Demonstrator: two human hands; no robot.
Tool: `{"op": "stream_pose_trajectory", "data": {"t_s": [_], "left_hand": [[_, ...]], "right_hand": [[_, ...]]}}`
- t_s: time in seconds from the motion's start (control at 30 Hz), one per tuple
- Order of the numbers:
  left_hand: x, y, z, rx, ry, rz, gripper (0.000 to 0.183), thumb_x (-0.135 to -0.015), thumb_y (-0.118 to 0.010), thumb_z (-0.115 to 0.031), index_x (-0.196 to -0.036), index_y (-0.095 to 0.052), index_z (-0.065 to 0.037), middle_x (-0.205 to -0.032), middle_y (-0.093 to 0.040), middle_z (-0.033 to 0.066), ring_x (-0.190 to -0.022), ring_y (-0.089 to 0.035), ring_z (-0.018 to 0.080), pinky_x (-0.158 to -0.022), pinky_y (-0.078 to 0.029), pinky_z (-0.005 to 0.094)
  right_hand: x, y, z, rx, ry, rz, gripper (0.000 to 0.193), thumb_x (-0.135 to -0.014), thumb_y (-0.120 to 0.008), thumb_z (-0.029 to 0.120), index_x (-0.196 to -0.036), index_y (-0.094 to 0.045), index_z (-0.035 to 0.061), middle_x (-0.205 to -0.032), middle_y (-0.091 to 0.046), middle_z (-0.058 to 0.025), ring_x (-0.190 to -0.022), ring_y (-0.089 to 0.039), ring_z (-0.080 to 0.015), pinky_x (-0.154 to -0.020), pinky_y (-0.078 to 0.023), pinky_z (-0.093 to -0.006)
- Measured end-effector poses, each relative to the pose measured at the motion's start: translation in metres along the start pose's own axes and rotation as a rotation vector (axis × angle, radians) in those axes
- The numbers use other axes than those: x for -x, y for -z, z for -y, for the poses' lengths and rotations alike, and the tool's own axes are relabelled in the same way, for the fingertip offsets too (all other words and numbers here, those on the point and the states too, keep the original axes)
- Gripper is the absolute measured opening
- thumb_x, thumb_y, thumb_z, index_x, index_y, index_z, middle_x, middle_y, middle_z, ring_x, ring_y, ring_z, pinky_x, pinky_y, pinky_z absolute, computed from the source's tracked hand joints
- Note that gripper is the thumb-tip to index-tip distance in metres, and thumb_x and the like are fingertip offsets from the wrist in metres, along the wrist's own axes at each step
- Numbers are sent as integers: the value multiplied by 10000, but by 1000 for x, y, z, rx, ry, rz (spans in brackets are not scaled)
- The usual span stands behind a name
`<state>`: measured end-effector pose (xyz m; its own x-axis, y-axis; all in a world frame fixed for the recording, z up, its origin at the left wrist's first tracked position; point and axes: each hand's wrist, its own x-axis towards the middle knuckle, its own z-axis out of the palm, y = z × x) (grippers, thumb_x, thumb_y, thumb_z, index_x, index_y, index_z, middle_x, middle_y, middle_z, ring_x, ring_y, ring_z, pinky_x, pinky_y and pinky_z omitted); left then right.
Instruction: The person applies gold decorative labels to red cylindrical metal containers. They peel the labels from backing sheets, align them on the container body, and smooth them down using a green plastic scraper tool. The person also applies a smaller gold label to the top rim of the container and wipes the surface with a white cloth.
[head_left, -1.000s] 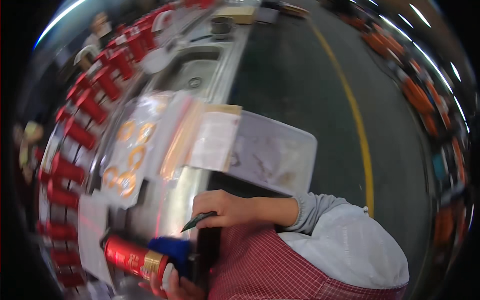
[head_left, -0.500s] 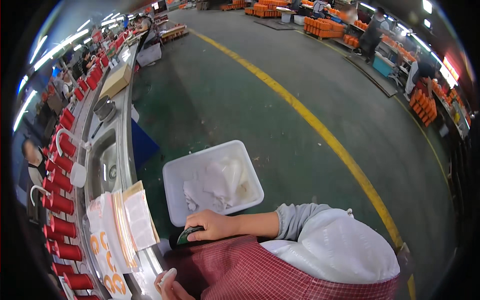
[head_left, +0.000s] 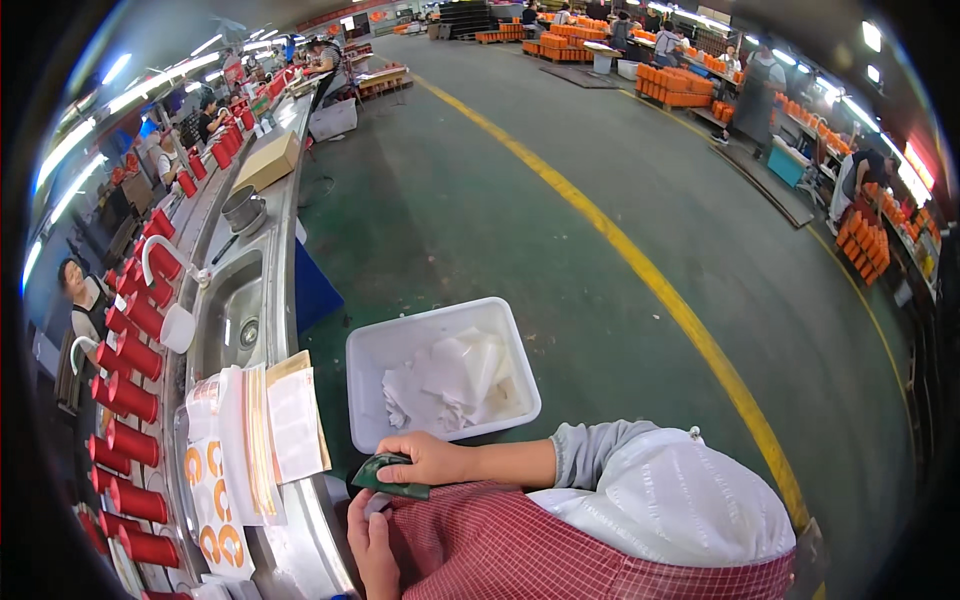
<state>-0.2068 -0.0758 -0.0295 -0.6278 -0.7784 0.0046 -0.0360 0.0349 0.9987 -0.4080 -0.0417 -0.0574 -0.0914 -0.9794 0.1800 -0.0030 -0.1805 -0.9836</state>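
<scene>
My right hand (head_left: 432,459) is closed around a dark green, glossy, flat piece (head_left: 400,490), with its thumb laid over the top. What kind of thing it is does not show clearly. Just below that piece is my left hand (head_left: 374,552), fingertips up against its lower edge. Its fingers are bent together around something small and whitish, too small to name. Both hands are in front of my red checked apron (head_left: 500,545). Beyond them, a white plastic tub (head_left: 361,385) on the floor contains crumpled white sheets (head_left: 455,372).
To the left runs a metal bench with a sink (head_left: 235,310), a white tap (head_left: 165,250), a cardboard box (head_left: 268,162) and a row of red cylinders (head_left: 140,440). Printed sheets (head_left: 222,470) lie on its near end. A yellow line (head_left: 640,265) crosses the floor; people work at far tables.
My left hand has come up and inward to the green piece in my right hand. More of the green piece now shows. The whole view has shifted slightly.
</scene>
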Motion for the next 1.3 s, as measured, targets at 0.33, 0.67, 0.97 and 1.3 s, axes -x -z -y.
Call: {"op": "stream_pose_trajectory", "data": {"t_s": [0.33, 0.67, 0.97, 1.3], "left_hand": [[-7, -6, 24, 204, -26, -26, 258, -997, -474, -116, -1189, -567, 29, -1062, -634, 65, -935, -581, 126, -864, -453, 263], [-3, 2, 33, 383, -48, -193, 219, -1006, -476, -152, -1152, -549, -6, -1030, -625, 67, -907, -605, 142, -826, -498, 296], [-5, 4, 33, 396, -33, -210, 211, -1010, -487, -174, -1145, -558, -29, -1063, -617, 70, -918, -595, 139, -821, -499, 295], [0, 10, 31, 423, -48, -269, 222, -1008, -494, -179, -1146, -561, -18, -1042, -631, 73, -906, -604, 147, -813, -504, 298]], "right_hand": [[5, -23, -10, -132, 7, 87, 311, -958, -591, 317, -1062, -595, 24, -887, -605, -5, -839, -533, -64, -746, -464, -253], [32, 16, -137, 1068, -280, 248, 391, -839, -669, 342, -1098, -635, 51, -1168, -544, -154, -1023, -580, -345, -867, -488, -437], [21, -10, -148, 852, -18, 564, 361, -826, -648, 276, -1162, -667, 147, -1257, -534, -120, -1109, -493, -330, -887, -453, -454], [12, -46, -164, -176, -61, 775, 323, -959, -517, 312, -1106, -641, 52, -1092, -646, -94, -999, -581, -200, -873, -448, -370]]}}
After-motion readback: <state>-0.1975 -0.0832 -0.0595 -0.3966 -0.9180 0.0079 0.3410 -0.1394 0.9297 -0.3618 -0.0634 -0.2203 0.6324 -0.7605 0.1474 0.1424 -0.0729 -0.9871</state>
